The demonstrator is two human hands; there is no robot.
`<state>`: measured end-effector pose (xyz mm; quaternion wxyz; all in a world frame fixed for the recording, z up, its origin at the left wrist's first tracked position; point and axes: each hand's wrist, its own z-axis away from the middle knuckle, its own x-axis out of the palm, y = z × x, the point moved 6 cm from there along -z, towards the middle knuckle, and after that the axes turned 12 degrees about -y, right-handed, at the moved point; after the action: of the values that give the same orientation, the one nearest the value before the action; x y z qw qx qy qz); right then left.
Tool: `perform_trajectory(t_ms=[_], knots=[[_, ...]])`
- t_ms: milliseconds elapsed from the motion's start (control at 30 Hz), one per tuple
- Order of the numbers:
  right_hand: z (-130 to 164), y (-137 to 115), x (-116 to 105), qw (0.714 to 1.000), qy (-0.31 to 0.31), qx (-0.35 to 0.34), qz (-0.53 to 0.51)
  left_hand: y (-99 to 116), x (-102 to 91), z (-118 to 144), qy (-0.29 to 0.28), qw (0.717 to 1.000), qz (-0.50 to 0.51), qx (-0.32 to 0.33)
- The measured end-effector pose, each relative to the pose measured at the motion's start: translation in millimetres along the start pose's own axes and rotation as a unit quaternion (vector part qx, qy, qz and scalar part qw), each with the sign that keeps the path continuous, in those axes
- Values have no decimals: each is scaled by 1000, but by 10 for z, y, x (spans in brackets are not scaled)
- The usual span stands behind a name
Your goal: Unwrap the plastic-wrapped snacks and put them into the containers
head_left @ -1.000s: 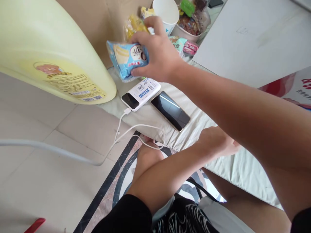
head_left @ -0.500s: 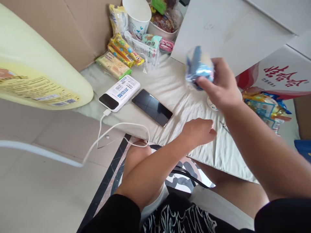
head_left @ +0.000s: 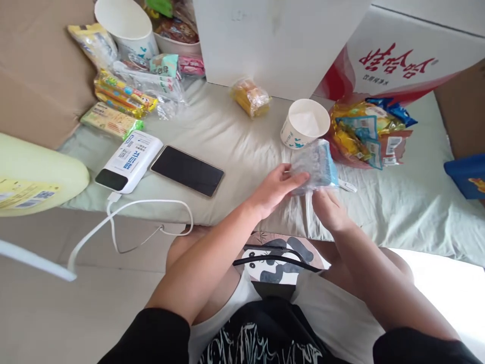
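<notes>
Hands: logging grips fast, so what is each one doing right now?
Left hand: closed on the blue snack packet, fingers gripping its left edge.
Right hand: at the packet's lower edge; grip cannot be told.

The blue snack packet (head_left: pixel 316 167), earlier lifted from the bed's far-left corner by the right hand (head_left: pixel 331 210), now sits between both hands near the front edge, the left hand (head_left: pixel 275 189) having joined.

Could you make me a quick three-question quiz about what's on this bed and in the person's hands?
1. True or false: both hands touch the blue snack packet.
2. What lies right beside the power bank? A. black phone B. scissors C. spoon
3. Is the paper cup near the hands upright or tipped over?

Key: 1 true, left hand and right hand both hold it. 2 A. 3 tipped over, mouth facing the camera.
</notes>
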<state>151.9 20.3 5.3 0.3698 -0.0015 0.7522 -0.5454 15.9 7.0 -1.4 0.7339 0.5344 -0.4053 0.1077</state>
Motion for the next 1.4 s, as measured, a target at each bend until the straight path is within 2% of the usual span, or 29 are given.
perform_trajectory(t_ms=[67,167,267,367,433,600,733,833,933,1033,1200,1400], knots=[[48,-14,-76,999,-15,-9,39,27,-103,-41,52,998,-7,36],[127,65,-372,991,53,4,122,148,-307,-121,103,986,-99,90],[205,303,-630,968,104,59,223,281,-475,-197,129,956,-228,136],[240,573,-753,943,90,121,297,316,-556,-275,140,938,-285,136],[245,686,-789,933,73,149,320,311,-540,-334,135,934,-303,128],[239,646,-804,945,51,139,293,239,-446,-462,114,943,-307,64],[285,548,-881,965,79,146,203,238,-461,-434,110,950,-291,34],[300,410,-911,982,90,88,138,243,-470,-358,112,944,-311,20],[283,259,-842,992,61,17,105,232,-463,-292,131,936,-325,8],[247,186,-706,995,27,-9,98,234,-437,-273,130,936,-326,9],[204,260,-582,993,-6,13,118,313,-477,-241,135,933,-332,12],[317,487,-803,979,20,66,191,436,-628,-161,158,929,-334,30]])
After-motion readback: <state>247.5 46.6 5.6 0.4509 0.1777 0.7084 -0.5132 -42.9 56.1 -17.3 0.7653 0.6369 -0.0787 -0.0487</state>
